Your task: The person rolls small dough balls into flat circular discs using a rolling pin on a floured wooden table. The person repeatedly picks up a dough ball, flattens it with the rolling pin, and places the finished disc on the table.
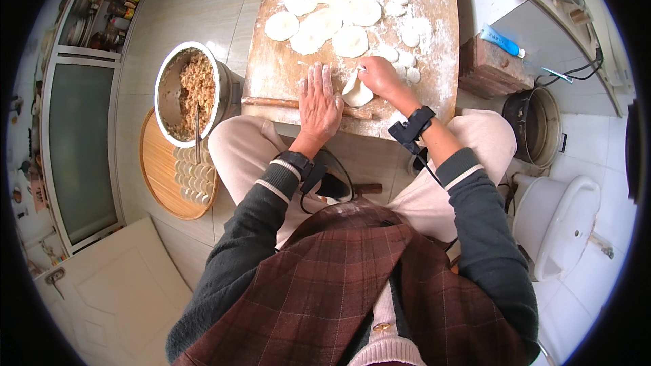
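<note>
My left hand (319, 105) lies flat across a thin wooden rolling pin (271, 102) near the board's front edge, fingers stretched out and dusted with flour. Beside it, my right hand (383, 78) is closed, pinching the edge of a pale dough wrapper (357, 92). That wrapper sits just behind the pin's right part. Several flat round dough wrappers (350, 41) are spread, partly overlapping, over the far left half of the floured wooden board (434, 61). Small dough pieces (410, 37) lie to the right of them, close to my right hand.
Left of the board stands a metal bowl (163, 95) of minced filling (198, 81) with a spoon handle. Under it, a round wooden tray (157, 169) carries rows of dumplings (193, 179). Bricks (491, 68) bearing a blue tube (502, 41), a dark pot (542, 129) and a white basin (566, 224) stand right.
</note>
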Available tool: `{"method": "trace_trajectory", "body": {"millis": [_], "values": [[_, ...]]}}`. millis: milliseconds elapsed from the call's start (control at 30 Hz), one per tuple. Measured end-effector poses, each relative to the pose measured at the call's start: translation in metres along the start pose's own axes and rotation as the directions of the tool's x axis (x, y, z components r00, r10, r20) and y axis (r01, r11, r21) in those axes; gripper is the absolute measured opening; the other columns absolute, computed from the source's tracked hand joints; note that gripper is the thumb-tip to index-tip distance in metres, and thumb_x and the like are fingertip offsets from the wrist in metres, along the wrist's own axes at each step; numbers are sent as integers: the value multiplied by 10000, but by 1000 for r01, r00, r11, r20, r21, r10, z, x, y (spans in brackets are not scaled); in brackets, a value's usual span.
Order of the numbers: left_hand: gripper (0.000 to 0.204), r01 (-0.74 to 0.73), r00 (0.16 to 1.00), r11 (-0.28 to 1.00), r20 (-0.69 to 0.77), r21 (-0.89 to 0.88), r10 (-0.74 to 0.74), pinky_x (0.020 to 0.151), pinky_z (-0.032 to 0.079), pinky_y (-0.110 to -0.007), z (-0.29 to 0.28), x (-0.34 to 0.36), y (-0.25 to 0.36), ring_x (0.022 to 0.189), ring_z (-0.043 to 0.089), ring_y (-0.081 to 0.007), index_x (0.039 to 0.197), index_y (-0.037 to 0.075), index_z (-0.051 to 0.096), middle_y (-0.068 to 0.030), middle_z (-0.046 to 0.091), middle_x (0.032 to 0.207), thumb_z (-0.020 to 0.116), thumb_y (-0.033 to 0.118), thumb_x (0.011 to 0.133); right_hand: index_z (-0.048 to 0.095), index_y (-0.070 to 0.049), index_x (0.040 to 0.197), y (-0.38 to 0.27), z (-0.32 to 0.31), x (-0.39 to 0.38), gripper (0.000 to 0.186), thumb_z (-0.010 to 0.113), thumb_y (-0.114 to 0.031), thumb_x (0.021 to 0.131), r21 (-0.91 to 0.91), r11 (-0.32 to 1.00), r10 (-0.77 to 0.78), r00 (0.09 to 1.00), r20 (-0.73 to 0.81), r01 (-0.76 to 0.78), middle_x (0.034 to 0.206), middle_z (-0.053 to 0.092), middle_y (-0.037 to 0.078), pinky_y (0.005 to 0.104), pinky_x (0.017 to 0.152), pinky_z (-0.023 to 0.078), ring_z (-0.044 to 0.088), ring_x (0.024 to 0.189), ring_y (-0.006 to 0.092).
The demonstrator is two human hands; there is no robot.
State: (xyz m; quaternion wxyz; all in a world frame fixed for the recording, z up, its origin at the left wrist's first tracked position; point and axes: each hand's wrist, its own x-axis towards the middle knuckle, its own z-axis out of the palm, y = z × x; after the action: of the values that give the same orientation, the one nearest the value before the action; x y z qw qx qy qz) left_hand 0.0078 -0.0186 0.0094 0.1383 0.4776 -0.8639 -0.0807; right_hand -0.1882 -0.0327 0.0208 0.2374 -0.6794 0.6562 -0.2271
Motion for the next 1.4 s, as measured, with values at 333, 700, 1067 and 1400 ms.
{"method": "trace_trajectory", "body": {"millis": [333, 700, 1067, 1400], "values": [[652, 62, 993, 991, -90, -116, -72, 1202, 148, -498, 17, 63, 1, 1472, 222, -392, 1510, -47, 269, -255, 250, 1576, 421, 307, 983, 615, -40, 820, -4, -2, -1, 111, 641, -134, 767, -172, 975, -138, 990, 24, 140, 791, 644, 173, 482, 686, 497, 634, 780, 380], [646, -27, 983, 999, -181, -37, 20, 1187, 205, -488, 24, 63, -1, 1446, 280, -405, 1492, -56, 292, -267, 267, 1565, 449, 299, 975, 666, 1, 800, -16, -17, -4, 100, 633, -87, 767, -269, 959, -42, 986, 161, 85, 867, 696, 196, 463, 743, 541, 681, 870, 362], [659, -14, 1000, 999, -3, -46, 14, 1188, 179, -507, -7, 6, 14, 1447, 276, -402, 1505, -54, 268, -269, 273, 1561, 456, 291, 975, 624, 3, 861, 7, -9, 3, 176, 670, -156, 803, 11, 996, 89, 982, 164, -92, 855, 662, 205, 467, 734, 512, 659, 833, 379], [622, 10, 997, 1000, 71, 17, -11, 1191, 193, -499, -2, 7, 16, 1449, 282, -390, 1508, -32, 289, -245, 285, 1565, 445, 284, 995, 686, -12, 849, -2, -17, -3, 131, 650, -93, 753, -34, 994, 109, 992, 58, -107, 845, 673, 232, 457, 753, 526, 676, 843, 370]]}}
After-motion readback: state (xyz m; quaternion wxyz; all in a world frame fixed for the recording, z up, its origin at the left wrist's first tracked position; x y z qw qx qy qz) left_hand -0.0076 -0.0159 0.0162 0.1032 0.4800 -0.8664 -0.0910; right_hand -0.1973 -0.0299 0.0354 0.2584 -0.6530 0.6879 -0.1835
